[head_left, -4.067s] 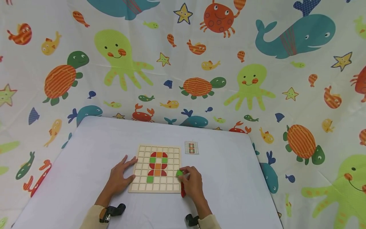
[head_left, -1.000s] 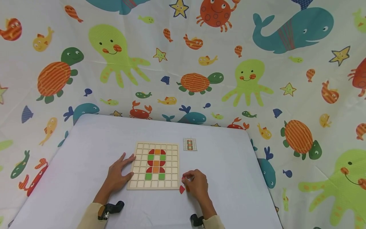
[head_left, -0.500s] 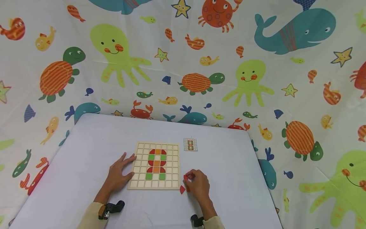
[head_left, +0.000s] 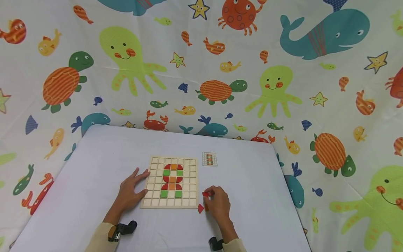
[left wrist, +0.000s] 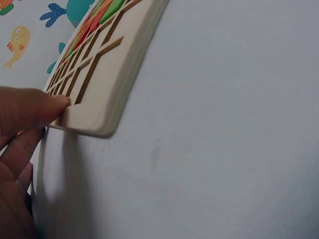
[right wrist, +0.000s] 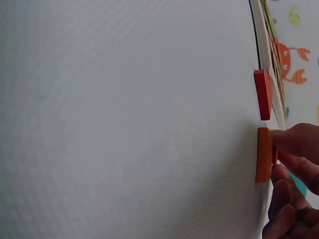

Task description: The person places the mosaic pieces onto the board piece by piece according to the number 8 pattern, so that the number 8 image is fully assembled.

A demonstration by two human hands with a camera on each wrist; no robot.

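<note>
A wooden grid board (head_left: 156, 202) lies on the white table, with red rounded tiles, orange squares and green squares in its middle cells. My left hand (head_left: 129, 189) rests at its left edge, fingers spread; in the left wrist view the thumb (left wrist: 55, 105) presses on the board's rim. Right of the board, my right hand (head_left: 218, 203) pinches a red tile (head_left: 205, 194) between thumb and fingertips. Just under that hand lies an orange tile (right wrist: 264, 155), partly hidden in the head view. Next to it, a loose red tile (right wrist: 263, 94) lies near the board's corner.
A small card (head_left: 209, 159) printed with a gridded coloured pattern lies beyond the board's upper right corner. The white-covered table (head_left: 252, 189) ends at a cloth backdrop (head_left: 201, 73) with sea animals.
A green tile, earlier in my right hand, now sits in the lower row of the board. The right hand has moved right and now pinches a red tile, which has turned slightly. The left hand stays put.
</note>
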